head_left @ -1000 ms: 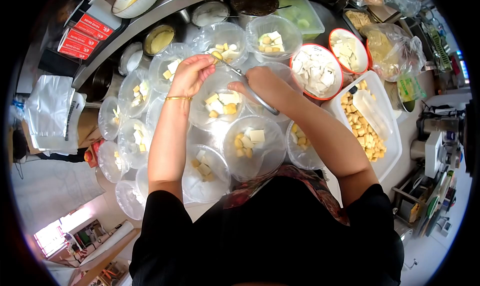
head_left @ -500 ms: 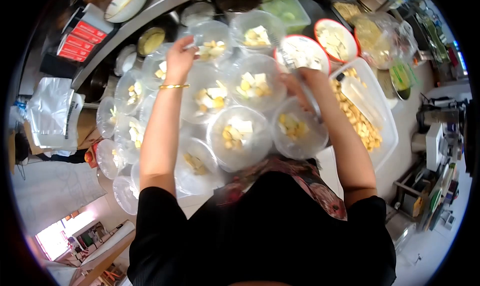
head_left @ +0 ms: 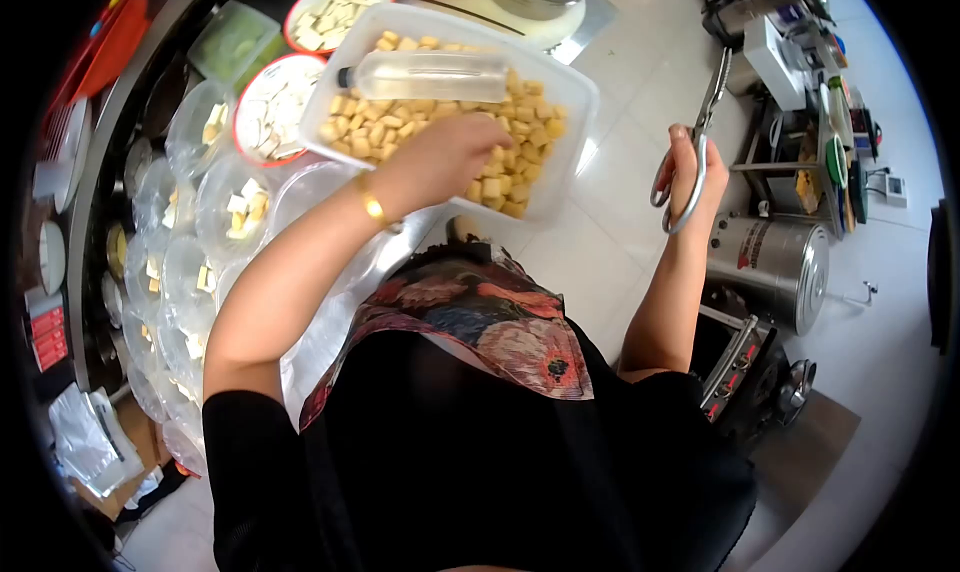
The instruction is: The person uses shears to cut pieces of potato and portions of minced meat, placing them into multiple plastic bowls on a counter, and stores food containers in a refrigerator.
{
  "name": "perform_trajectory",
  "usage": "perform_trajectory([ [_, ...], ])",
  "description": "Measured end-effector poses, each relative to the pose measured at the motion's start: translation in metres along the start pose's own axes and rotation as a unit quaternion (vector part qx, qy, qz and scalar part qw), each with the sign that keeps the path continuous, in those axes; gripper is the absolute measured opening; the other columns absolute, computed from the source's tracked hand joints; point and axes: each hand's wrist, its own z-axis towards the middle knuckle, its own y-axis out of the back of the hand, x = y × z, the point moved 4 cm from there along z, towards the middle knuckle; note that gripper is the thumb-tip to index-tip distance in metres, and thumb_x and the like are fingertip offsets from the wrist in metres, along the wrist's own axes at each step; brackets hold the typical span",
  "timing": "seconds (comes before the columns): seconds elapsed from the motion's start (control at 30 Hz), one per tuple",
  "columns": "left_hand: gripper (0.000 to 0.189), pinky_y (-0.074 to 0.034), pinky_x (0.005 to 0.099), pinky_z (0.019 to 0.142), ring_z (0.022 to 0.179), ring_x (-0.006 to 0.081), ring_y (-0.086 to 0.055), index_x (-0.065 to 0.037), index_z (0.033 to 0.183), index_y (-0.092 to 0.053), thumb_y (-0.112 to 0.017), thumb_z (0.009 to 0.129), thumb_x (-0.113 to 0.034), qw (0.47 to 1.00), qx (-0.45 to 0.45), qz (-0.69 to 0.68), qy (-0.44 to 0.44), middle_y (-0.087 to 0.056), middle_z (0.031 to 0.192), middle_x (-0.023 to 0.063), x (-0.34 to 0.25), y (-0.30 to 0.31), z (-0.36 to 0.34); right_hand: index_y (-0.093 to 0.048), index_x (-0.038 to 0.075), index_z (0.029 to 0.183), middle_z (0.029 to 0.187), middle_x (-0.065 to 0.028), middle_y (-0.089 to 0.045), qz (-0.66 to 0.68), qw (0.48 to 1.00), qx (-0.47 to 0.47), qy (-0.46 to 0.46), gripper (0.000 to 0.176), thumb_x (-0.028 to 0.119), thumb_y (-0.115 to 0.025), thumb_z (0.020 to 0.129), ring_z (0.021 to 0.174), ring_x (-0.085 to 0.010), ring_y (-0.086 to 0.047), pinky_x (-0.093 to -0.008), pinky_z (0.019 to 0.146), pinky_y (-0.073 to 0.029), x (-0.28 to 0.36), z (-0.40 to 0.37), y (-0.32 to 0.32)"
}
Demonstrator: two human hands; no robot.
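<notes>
The yellow cubes (head_left: pixel 518 180) are right at my fingertips, heaped in the white tub (head_left: pixel 578 122) just ahead of me, and my left hand (head_left: pixel 440 162) is the nearer one by far. It comes in from the left over the tub's near side, fingers curled down onto the heap, with cubes lying around and just beyond them. Am I pinching one? I can't tell; my own hand hides the tips. The cubes are blocky, lying every which way, so no single long axis to go by; the tub's long axis runs from far left to near right.

Just past my fingers, a clear bottle (head_left: pixel 430 75) lies on its side across the cubes, dark cap to the left. Over to the right, well apart from the tub, my right hand (head_left: pixel 697 177) has its fingers wrapped around the handles of the scissors (head_left: pixel 714 97), blades pointing away from me, long axis tipped slightly right. Out left of the tub sit the red-rimmed bowl (head_left: pixel 240 122) and a plastic-lined bowl (head_left: pixel 205 207), cubes and white pieces inside.
</notes>
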Motion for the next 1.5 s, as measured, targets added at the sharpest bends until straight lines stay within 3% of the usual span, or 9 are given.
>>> perform_trajectory([
  [0.13,0.016,-0.045,0.0376,0.074,0.085,0.0292,-0.053,-0.005,0.084,-0.060,-0.053,0.071,-0.001,0.960,0.174,0.217,0.040,-0.055,0.086,0.0112,0.017,-0.066,0.038,-0.059,-0.001,0.081,0.048,0.0001,-0.043,-0.026,0.999,-0.019,-0.011,0.022,0.021,-0.060,0.082,0.039,-0.0070,-0.040,-0.0213,0.037,-0.030,-0.038,0.008,0.035],
  [0.4,0.013,-0.044,0.0382,0.074,0.083,0.0314,-0.052,-0.002,0.076,-0.061,-0.056,0.064,-0.002,0.941,0.227,0.218,0.124,-0.054,0.080,0.0133,0.023,-0.066,0.058,-0.058,-0.002,0.084,0.050,0.0000,-0.044,-0.009,0.997,-0.049,-0.066,0.023,0.021,-0.060,0.083,0.040,-0.0072,-0.042,-0.0208,0.038,-0.032,-0.084,0.042,0.077],
  [0.7,0.012,-0.043,0.0343,0.081,0.090,0.0270,-0.049,-0.001,0.079,-0.059,-0.058,0.068,-0.007,0.978,0.006,0.197,-0.076,-0.054,0.092,0.0091,0.041,-0.108,0.114,-0.058,0.002,0.079,0.052,0.0011,-0.046,-0.012,0.999,-0.001,-0.053,0.018,0.020,-0.062,0.081,0.039,-0.0057,-0.042,-0.0202,0.036,-0.032,-0.095,0.068,0.058],
  [0.9,0.014,-0.044,0.0329,0.080,0.091,0.0253,-0.051,-0.001,0.083,-0.056,-0.059,0.069,-0.005,0.959,0.154,0.181,-0.152,-0.053,0.094,0.0099,0.041,-0.099,0.104,-0.058,0.002,0.081,0.054,0.0008,-0.047,-0.025,0.997,0.026,-0.068,0.020,0.021,-0.063,0.080,0.040,-0.0059,-0.043,-0.0207,0.037,-0.033,-0.100,0.073,0.053],
  [1.1,0.023,-0.047,0.0380,0.069,0.080,0.0314,-0.057,0.001,0.091,-0.049,-0.060,0.071,-0.004,0.976,0.159,0.148,0.021,-0.054,0.085,0.0127,0.033,-0.100,0.097,-0.058,0.001,0.082,0.055,0.0000,-0.048,-0.024,0.996,0.058,-0.056,0.021,0.022,-0.064,0.080,0.041,-0.0061,-0.043,-0.0209,0.038,-0.033,-0.097,0.076,0.039],
  [1.2,0.009,-0.047,0.0371,0.065,0.077,0.0272,-0.058,-0.005,0.076,-0.056,-0.062,0.068,-0.007,0.958,0.251,0.095,0.096,-0.052,0.094,0.0104,0.026,-0.085,0.082,-0.059,0.001,0.083,0.056,0.0002,-0.049,-0.029,0.996,0.066,-0.048,0.022,0.022,-0.065,0.080,0.041,-0.0062,-0.043,-0.0210,0.038,-0.034,-0.095,0.079,0.036],
  [1.3,0.002,-0.047,0.0362,0.063,0.072,0.0265,-0.058,-0.009,0.070,-0.060,-0.059,0.070,-0.011,0.909,0.375,0.147,0.110,-0.053,0.091,0.0085,0.013,-0.087,0.059,-0.059,0.001,0.083,0.056,0.0004,-0.049,-0.019,0.995,0.080,-0.049,0.023,0.023,-0.065,0.080,0.041,-0.0062,-0.043,-0.0213,0.038,-0.034,-0.096,0.079,0.032],
  [1.33,0.009,-0.047,0.0350,0.062,0.072,0.0235,-0.058,-0.010,0.072,-0.062,-0.056,0.072,-0.016,0.872,0.423,0.246,0.011,-0.055,0.088,0.0080,0.008,-0.094,0.050,-0.059,0.001,0.083,0.056,0.0005,-0.049,-0.017,0.995,0.088,-0.049,0.023,0.023,-0.064,0.080,0.041,-0.0062,-0.043,-0.0213,0.038,-0.034,-0.097,0.079,0.029],
  [1.5,0.017,-0.047,0.0319,0.062,0.081,0.0198,-0.058,-0.008,0.081,-0.065,-0.054,0.076,-0.020,0.838,0.393,0.378,0.017,-0.057,0.086,0.0062,0.001,-0.114,0.043,-0.058,0.001,0.083,0.056,0.0003,-0.049,-0.015,0.992,0.120,-0.038,0.022,0.022,-0.065,0.080,0.042,-0.0063,-0.042,-0.0214,0.039,-0.034,-0.091,0.077,0.012],
])
